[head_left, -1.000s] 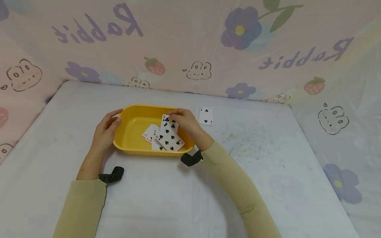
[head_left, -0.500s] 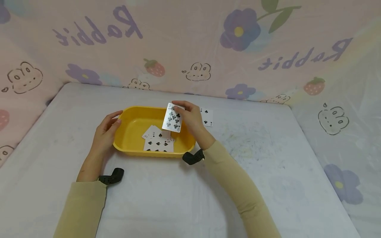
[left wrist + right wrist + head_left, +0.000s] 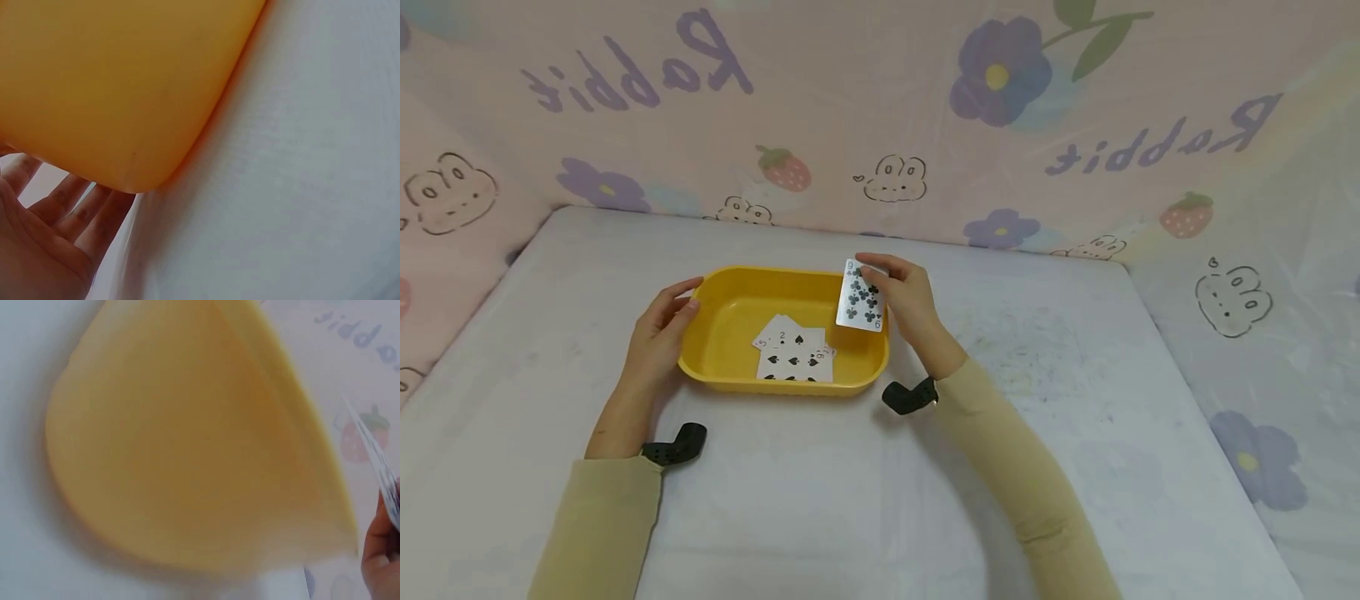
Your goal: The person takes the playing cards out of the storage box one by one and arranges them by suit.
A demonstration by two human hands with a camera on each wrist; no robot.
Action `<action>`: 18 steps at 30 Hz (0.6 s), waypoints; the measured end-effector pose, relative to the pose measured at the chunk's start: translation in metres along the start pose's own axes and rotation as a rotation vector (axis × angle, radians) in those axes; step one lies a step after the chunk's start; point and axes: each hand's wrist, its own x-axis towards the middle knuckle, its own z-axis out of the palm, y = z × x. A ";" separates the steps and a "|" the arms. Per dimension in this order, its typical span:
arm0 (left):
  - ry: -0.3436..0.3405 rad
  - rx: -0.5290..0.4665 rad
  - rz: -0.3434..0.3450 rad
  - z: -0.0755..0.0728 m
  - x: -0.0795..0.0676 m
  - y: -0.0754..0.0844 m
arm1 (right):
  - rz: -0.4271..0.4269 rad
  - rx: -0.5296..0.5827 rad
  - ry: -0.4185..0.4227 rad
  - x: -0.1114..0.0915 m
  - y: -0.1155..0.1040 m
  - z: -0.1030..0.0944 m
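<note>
The right hand (image 3: 910, 296) pinches a nine of clubs playing card (image 3: 860, 296), thumb on its face, above the right end of a yellow plastic tub (image 3: 718, 383). In the right wrist view the playing card (image 3: 382, 469) shows nearly edge-on. At the tub's left end, the left hand (image 3: 658, 329) holds the rim, with its thumb on top. The left wrist view shows its fingers (image 3: 75, 209) against the outer wall, fingertips hidden. Inside the tub, several overlapping playing cards (image 3: 793, 354) lie face up, spades among them; some faces are partly covered.
The tub stands on a table under a white cloth (image 3: 820, 492), with grey smudges on its right side. A pink curtain (image 3: 820, 100) with rabbits, flowers and strawberries hangs behind. Each wrist wears a black camera (image 3: 677, 446).
The right hand has lifted the nine of clubs out of the tub and moved it right. It now covers the spot where a two of clubs lay. The left hand has stayed put.
</note>
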 end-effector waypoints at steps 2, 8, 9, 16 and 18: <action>-0.001 0.001 0.000 0.000 0.000 0.000 | -0.002 0.016 -0.003 0.000 0.001 -0.007; 0.005 0.002 -0.006 -0.001 -0.001 -0.001 | 0.054 -0.005 -0.018 0.001 0.005 -0.027; 0.005 0.001 -0.007 -0.002 -0.001 0.000 | 0.068 -0.012 -0.022 0.001 0.007 -0.030; 0.009 -0.005 -0.002 0.000 -0.001 0.000 | 0.096 -0.058 -0.049 -0.001 0.015 -0.053; 0.009 -0.007 0.000 0.000 -0.001 0.000 | 0.091 -0.101 -0.058 -0.001 0.018 -0.059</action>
